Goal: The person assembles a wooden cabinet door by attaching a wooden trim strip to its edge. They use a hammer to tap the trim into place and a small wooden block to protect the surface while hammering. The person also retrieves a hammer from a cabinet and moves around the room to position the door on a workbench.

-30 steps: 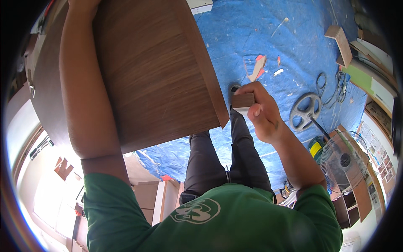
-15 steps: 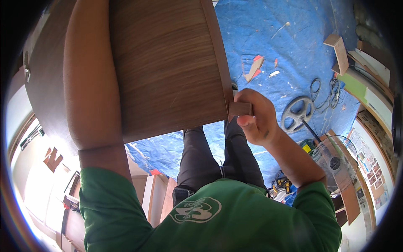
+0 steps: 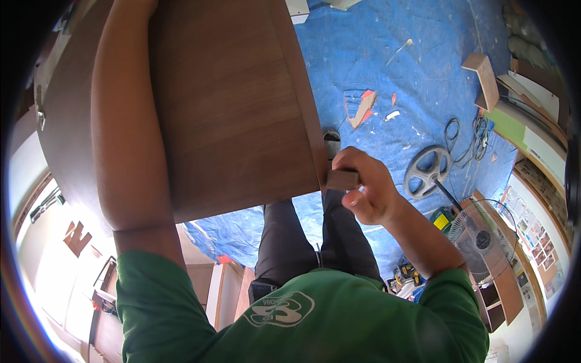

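Observation:
A large dark brown wood-grain panel (image 3: 236, 115) fills the upper left. My left forearm lies over it, reaching away. Only the near part of my left hand (image 3: 138, 6) shows at the top edge, on or just above the panel; its fingers are out of sight. My right hand (image 3: 370, 186) is closed round a small brown rectangular block (image 3: 343, 179), thumb below and fingers behind. The block sits at the panel's right edge, close to its near corner. Whether it touches the panel I cannot tell.
Blue tarp (image 3: 375, 54) covers the floor, with torn scraps (image 3: 362, 110) on it. A standing fan (image 3: 483, 239) with a grey round base (image 3: 427, 172) is at the right, near coiled cable (image 3: 480, 136). Boards (image 3: 526, 97) lean along the right side. A power tool (image 3: 408, 271) lies low right.
The panel's near corner, my right hand and the block all sit lower in the picture, slightly left. My right hand keeps its hold on the block. A shoe shows more beside the panel.

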`<act>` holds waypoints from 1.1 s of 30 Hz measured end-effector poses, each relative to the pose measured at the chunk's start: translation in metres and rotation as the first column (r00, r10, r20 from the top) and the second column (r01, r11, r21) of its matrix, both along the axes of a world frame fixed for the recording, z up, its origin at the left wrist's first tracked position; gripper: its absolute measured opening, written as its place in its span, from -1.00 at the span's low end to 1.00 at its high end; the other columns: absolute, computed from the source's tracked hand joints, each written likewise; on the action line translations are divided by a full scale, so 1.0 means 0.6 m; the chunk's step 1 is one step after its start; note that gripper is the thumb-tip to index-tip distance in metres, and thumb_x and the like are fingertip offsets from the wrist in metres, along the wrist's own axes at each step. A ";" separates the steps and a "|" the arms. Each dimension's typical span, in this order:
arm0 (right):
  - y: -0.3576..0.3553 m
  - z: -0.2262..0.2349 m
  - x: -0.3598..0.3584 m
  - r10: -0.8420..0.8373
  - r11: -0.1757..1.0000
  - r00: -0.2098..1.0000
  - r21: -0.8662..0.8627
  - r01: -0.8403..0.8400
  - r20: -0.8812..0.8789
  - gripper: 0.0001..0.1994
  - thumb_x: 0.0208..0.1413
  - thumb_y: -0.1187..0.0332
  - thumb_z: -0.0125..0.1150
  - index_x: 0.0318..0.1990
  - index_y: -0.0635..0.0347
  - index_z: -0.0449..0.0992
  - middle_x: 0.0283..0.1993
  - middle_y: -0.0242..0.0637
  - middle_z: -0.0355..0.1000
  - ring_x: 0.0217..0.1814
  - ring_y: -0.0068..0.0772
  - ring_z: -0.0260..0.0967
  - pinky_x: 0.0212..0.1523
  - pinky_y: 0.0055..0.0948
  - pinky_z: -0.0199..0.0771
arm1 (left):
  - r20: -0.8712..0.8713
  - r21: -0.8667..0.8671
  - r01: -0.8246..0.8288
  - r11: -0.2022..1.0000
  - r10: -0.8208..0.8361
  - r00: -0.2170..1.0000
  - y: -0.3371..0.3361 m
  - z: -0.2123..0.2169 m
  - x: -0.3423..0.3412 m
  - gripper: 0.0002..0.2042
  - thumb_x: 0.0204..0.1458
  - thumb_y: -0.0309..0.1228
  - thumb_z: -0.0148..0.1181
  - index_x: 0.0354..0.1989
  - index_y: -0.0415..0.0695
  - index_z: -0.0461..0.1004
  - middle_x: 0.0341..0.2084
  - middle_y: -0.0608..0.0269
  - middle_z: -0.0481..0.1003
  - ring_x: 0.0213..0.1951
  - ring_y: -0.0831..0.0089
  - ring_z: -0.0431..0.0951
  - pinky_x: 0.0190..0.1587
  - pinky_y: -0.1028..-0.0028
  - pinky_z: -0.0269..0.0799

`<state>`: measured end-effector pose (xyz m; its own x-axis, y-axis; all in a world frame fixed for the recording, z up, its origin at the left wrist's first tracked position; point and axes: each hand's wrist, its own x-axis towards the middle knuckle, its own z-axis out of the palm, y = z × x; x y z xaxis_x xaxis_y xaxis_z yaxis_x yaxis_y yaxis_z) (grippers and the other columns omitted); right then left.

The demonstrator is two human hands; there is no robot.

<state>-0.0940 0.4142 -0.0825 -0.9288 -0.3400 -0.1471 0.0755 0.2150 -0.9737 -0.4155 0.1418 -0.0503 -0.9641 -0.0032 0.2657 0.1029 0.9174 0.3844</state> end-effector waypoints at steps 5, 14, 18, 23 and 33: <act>-0.012 -0.023 -0.018 0.050 0.995 0.980 0.092 -0.033 -0.193 -0.44 0.22 -0.21 0.20 -0.26 0.22 0.38 -0.41 -0.21 0.39 -0.50 -0.10 0.41 -0.52 -0.28 0.38 | 0.025 -0.044 -0.048 0.998 0.049 0.998 0.004 0.008 -0.002 -0.42 0.16 -0.02 0.17 0.21 -0.22 0.52 0.12 -0.27 0.51 0.19 -0.13 0.49 0.27 0.13 0.32; -0.031 -0.024 -0.095 0.023 0.990 0.961 0.141 0.017 -0.277 -0.47 0.20 -0.17 0.27 -0.29 0.21 0.39 -0.50 -0.18 0.35 -0.54 -0.03 0.37 -0.54 -0.22 0.31 | 0.111 -0.063 -0.024 0.998 0.030 0.993 0.028 0.033 0.016 -0.47 0.15 -0.03 0.15 0.18 -0.13 0.54 0.12 -0.16 0.52 0.20 -0.12 0.46 0.27 0.10 0.30; -0.039 -0.021 -0.134 -0.010 0.985 0.965 0.165 0.055 -0.263 -0.49 0.20 -0.13 0.29 -0.28 0.22 0.40 -0.56 -0.16 0.32 -0.54 0.02 0.37 -0.53 -0.20 0.31 | 0.021 -0.145 -0.118 0.982 0.122 0.992 0.020 -0.009 -0.003 -0.47 0.17 -0.01 0.13 0.23 -0.06 0.51 0.16 -0.08 0.47 0.27 -0.02 0.38 0.34 0.11 0.19; -0.052 -0.018 -0.190 -0.046 0.986 0.943 0.137 0.096 -0.330 -0.55 0.24 -0.05 0.29 -0.27 0.22 0.39 -0.56 -0.14 0.33 -0.52 0.06 0.36 -0.51 -0.19 0.32 | 0.002 -0.155 -0.112 0.982 0.114 0.994 0.014 -0.009 -0.002 -0.47 0.17 0.00 0.12 0.23 -0.05 0.50 0.15 -0.03 0.47 0.27 0.01 0.36 0.36 0.10 0.14; -0.067 -0.029 -0.271 -0.067 0.986 0.943 0.121 0.112 -0.325 -0.55 0.23 -0.05 0.30 -0.32 0.19 0.38 -0.52 -0.09 0.34 -0.45 0.13 0.38 -0.45 -0.13 0.36 | 0.044 -0.166 -0.104 0.981 0.112 0.993 -0.006 -0.018 -0.027 -0.41 0.15 0.10 0.16 0.31 0.12 0.48 0.29 0.11 0.44 0.35 0.06 0.35 0.42 0.18 0.10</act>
